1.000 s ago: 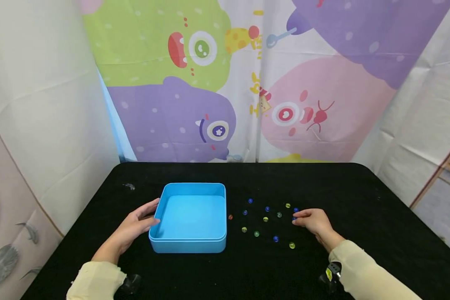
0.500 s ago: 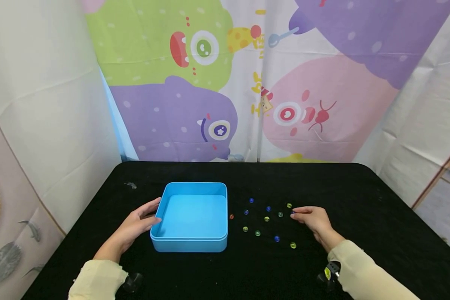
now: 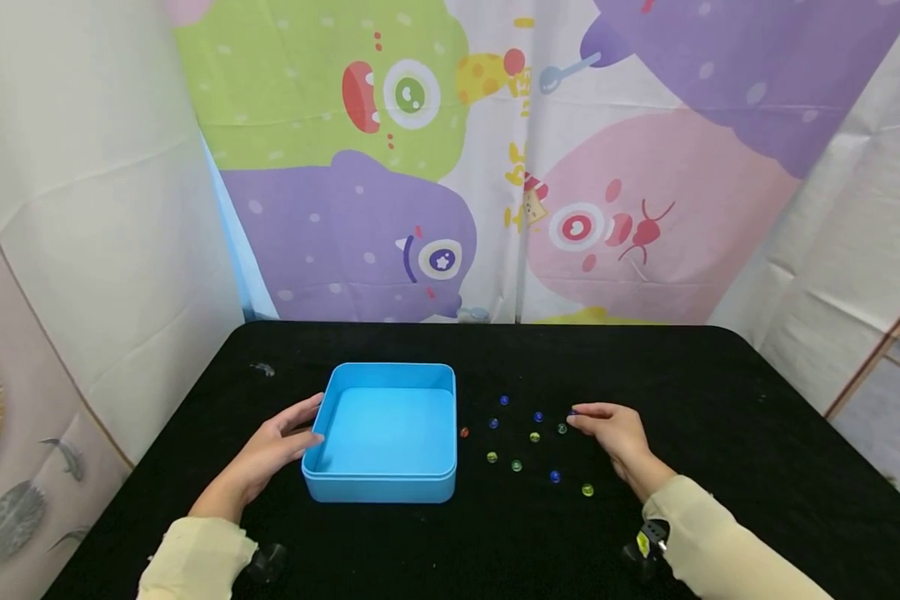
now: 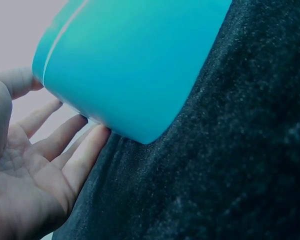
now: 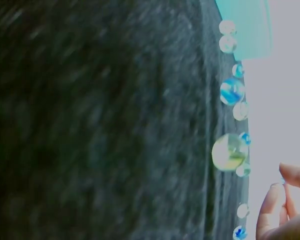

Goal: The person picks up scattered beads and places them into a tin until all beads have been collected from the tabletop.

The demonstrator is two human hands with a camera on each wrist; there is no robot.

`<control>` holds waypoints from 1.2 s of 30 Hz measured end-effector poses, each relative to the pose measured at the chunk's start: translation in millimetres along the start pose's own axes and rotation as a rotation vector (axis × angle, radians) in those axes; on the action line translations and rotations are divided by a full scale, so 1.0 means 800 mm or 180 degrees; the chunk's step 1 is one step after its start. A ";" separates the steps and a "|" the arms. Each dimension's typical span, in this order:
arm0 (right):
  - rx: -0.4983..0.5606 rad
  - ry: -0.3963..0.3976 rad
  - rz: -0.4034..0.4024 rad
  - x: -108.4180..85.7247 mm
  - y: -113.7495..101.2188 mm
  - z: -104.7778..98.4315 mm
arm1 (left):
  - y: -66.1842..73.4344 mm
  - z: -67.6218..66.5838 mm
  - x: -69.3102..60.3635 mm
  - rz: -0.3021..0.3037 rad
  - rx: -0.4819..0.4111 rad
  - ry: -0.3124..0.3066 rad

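My left hand [image 3: 268, 454] holds the left wall of a light-blue plastic box [image 3: 378, 489], its thumb over the rim. In the left wrist view the fingertips touch the box's outer wall [image 4: 135, 80]. Right of the box, glass marbles lie scattered: blue ones such as a near marble [image 3: 555, 477], a yellow-green marble [image 3: 587, 490], a green marble [image 3: 517, 466] and a red marble [image 3: 464, 432]. Above their right side, my right hand [image 3: 618, 435] pinches a small blue marble [image 3: 572, 412] between thumb and fingertips, mostly covered by them.
A black cloth [image 3: 420, 550] covers the table. Towards its back left lies a small clear scrap [image 3: 263, 369]. A cartoon-printed curtain [image 3: 345, 242] hangs behind the table's far edge. In the right wrist view another blue marble [image 5: 239, 233] lies near the hand.
My right hand has pinched a blue marble at the right of the group and moved left and slightly away with it. My left hand stays at the box.
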State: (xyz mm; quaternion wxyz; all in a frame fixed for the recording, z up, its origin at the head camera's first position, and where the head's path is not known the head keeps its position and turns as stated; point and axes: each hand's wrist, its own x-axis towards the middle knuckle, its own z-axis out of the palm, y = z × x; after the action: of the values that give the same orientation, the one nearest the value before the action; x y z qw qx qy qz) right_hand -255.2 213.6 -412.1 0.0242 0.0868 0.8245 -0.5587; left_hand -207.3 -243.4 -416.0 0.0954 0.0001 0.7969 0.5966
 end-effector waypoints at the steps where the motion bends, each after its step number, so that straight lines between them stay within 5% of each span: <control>1: 0.0009 -0.0001 -0.0035 0.000 -0.001 0.002 | 0.001 0.000 0.000 0.0000 -0.0017 -0.0007; 36: 0.0537 -0.0092 -0.0218 -0.007 -0.053 0.102 | -0.001 0.003 -0.002 0.0028 -0.0093 0.0001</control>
State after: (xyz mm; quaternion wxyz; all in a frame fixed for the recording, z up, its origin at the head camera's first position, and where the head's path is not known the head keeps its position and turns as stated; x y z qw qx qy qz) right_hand -261.2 122.0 -403.4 0.0096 0.0523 0.7765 -0.6278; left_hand -205.1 -241.6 -417.2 0.0927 0.0021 0.7881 0.6085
